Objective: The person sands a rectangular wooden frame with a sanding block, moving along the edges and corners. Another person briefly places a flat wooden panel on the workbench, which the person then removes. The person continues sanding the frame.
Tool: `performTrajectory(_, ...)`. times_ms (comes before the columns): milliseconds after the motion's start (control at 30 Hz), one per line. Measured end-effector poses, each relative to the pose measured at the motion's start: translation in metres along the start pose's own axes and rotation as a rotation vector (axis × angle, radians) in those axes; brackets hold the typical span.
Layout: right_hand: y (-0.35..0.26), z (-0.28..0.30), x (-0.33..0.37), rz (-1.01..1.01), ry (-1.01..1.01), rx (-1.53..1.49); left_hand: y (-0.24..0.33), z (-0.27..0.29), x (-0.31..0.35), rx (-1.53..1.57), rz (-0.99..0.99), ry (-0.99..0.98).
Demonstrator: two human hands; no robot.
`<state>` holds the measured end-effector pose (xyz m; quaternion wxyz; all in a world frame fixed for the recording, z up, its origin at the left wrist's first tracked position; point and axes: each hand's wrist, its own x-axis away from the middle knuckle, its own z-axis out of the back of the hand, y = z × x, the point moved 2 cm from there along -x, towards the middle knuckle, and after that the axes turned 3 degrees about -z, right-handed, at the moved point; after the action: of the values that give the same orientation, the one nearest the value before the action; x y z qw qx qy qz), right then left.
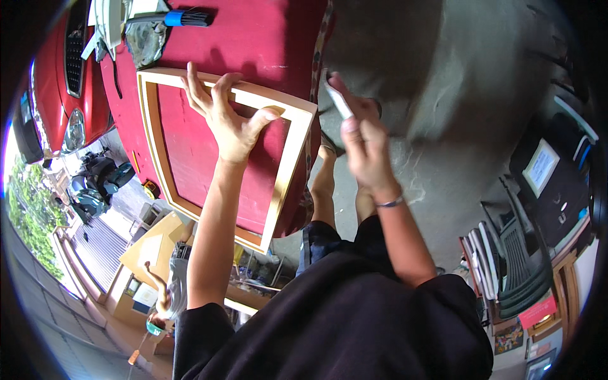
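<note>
A pale wooden frame (286, 174) lies on a red-covered table (266, 38), its rectangular opening showing the red cover beneath. Across its far bar my left hand (231, 123) is spread, fingers apart, with the thumb tip against the wood near the right corner. My right hand (367, 145) is closed, off the table's right edge and apart from the frame. Between its thumb and fingers is a thin, flat whitish piece (341, 101); motion blur hides its exact kind.
Beyond the frame lie a crumpled grey rag (145, 43) and a dark-bristled brush with a blue band (180, 18). A yellow-and-black tape measure (151, 189) is by the table's left edge. Stacked green chairs (522, 266) stand right; a red car (54, 82) and another person (171, 291) are left.
</note>
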<state>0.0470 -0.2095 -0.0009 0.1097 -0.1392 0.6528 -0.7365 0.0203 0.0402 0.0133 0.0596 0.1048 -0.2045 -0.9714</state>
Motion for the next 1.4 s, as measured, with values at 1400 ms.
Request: performTrajectory(1400, 0.013, 0.012, -0.034, 0.029, -0.404, 0.031, -0.004, -0.006, -0.009, -0.003, -0.007, 0.033)
